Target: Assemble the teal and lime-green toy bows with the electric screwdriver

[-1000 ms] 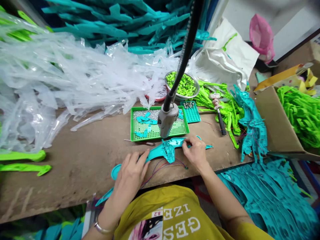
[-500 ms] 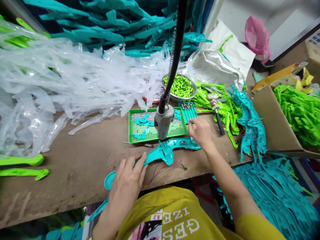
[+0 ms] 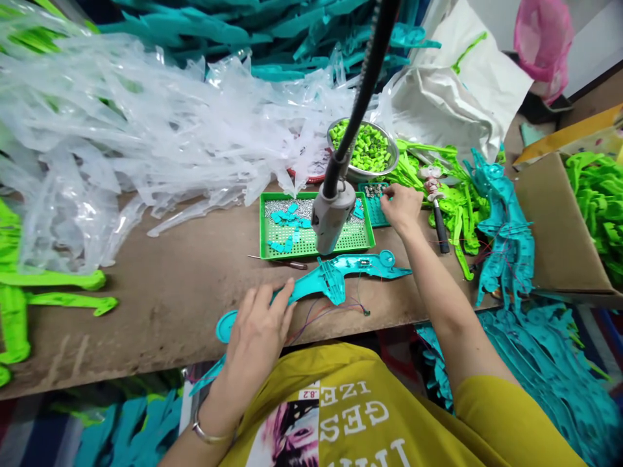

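Note:
A long teal plastic half-shell [image 3: 335, 277] lies along the table, with ribs in its middle, a small metal piece in its right arm and thin red and blue wires trailing from it. My left hand [image 3: 260, 327] is closed over its left part, pressing it to the table. Farther off, my right hand [image 3: 402, 206] reaches to a small teal tray [image 3: 377, 214] of little metal parts. Its fingertips are pinched together at the tray's edge; what they hold, if anything, is hidden. A green perforated tray [image 3: 316, 246] beside it holds small screws and teal pieces.
A grey lamp-like head [image 3: 333, 214] on a black flexible arm hangs over the green tray. A screwdriver [image 3: 280, 262] lies before it. Behind stand a metal bowl [image 3: 392, 162] of green pieces and heaped translucent parts [image 3: 195, 136]. Rightward are teal shells [image 3: 506, 233] and a cardboard box [image 3: 549, 220].
My right hand has moved away from the shell's right end to the small teal tray. My left hand stays on the shell. The whole view has shifted somewhat.

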The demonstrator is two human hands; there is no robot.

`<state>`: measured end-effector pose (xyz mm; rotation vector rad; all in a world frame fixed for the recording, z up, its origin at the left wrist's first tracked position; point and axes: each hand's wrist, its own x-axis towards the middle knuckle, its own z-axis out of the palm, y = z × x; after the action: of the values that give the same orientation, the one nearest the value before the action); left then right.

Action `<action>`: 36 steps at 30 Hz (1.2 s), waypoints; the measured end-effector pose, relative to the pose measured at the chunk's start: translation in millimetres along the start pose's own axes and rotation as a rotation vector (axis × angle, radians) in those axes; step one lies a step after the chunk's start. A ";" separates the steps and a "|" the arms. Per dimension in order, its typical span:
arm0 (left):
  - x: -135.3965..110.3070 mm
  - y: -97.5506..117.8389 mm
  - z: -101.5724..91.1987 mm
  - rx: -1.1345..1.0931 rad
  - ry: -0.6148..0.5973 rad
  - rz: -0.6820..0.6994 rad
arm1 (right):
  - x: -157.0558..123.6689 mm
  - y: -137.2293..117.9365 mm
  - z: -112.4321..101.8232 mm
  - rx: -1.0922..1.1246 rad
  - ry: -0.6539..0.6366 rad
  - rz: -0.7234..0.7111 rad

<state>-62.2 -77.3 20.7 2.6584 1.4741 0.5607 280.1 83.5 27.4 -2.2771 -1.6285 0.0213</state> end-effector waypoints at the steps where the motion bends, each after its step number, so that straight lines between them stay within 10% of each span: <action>1: -0.1 0.3 0.1 0.001 -0.001 0.000 | -14.4 -0.2 -6.0 0.119 0.013 0.006; 9: 0.0 0.0 -0.6 -0.015 -0.026 -0.008 | -144.8 -7.8 -18.1 0.643 -0.201 -0.025; 24: 2.4 -3.1 6.4 -0.108 -0.023 -0.027 | -166.2 -23.4 -5.7 0.104 -0.028 -0.192; 36: 10.1 -21.0 19.9 -0.116 -0.137 -0.021 | -199.0 1.3 -25.5 0.342 0.019 -0.321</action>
<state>-67.7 -54.9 0.6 2.5346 1.3866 0.4377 218.4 -107.0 14.7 -1.7437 -1.8033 0.1841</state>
